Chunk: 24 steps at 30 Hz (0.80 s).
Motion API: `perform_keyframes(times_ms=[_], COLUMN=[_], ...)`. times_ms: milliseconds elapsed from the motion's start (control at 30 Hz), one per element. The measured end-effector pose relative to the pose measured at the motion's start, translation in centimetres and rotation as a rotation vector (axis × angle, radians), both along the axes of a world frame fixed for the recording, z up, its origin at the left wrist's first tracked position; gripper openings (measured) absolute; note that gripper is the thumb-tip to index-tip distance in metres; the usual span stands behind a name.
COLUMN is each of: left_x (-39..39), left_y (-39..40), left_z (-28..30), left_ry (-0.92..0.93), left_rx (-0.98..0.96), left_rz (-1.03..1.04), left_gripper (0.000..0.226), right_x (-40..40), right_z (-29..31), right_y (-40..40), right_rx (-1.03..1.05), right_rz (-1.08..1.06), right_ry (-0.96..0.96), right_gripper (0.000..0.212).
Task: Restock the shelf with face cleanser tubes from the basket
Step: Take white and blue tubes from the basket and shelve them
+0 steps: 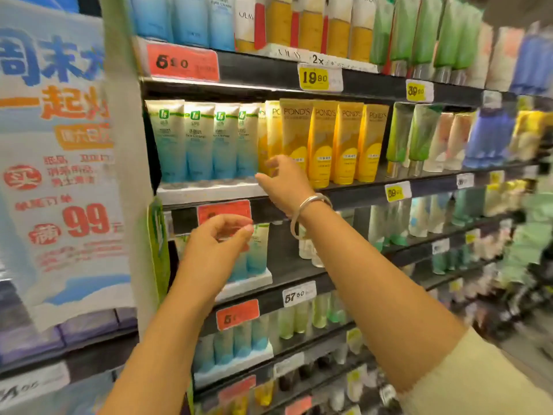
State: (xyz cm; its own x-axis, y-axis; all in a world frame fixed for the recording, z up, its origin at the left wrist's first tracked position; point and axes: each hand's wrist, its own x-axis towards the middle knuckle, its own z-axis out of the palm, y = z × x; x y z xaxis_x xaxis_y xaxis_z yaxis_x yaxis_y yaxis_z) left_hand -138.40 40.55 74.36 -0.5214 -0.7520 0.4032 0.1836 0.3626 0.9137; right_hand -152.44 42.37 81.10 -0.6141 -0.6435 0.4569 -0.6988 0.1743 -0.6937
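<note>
Both hands are reaching toward the shelf (353, 191). The right hand (282, 182), a silver bangle (308, 209) on its wrist, is hovering with loosely spread fingers just before the blue-and-white face cleanser tubes (203, 142) and the yellow Pond's tubes (323, 142). The left hand (215, 244) is curling thumb toward fingertips below the red price tag (224, 211); it seems to be pinching nothing, though blur leaves that uncertain.

Both arms reach forward and up, bare to past the elbow. The left hand (217, 241) sits lower — fingers loosely curled, thumb and forefinger tips close together, nothing plainly held. The right hand (284, 182) is higher — fingers spread and relaxed, a bangle (309, 209) round its wrist.
</note>
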Motion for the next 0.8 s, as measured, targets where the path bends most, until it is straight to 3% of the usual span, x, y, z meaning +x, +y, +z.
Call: perform_keyframes(times_ms=[133, 433, 600, 733, 800], left_x=[-0.5, -5.9, -10.5, -15.7, -18.4], left_y=[2.0, 10.5, 17.4, 24.7, 29.0], left_z=[-4.5, -16.5, -21.4, -24.8, -26.3], left_ry=[-0.115, -0.44, -0.581, -0.688, -0.755], left_rx=[0.132, 0.405, 0.556, 0.607, 0.625], left_rz=[-0.159, -0.434, -0.598, -0.658, -0.688], left_gripper=[0.013, 0.011, 0.008, 0.007, 0.007], right_x=[0.1, -4.0, -6.7, -9.3, -10.7], right_z=[-3.7, -17.1, -24.5, -29.9, -32.1], right_y=[6.0, 23.1, 34.5, 44.3, 49.2], right_rx=[-0.108, -0.056, -0.009, 0.021, 0.019], right_rz=[-0.039, -0.301, -0.458, -0.565, -0.636], right_ry=[-0.131, -0.623, -0.87, -1.075, -1.139], right_gripper=[0.022, 0.01, 0.016, 0.009, 0.02])
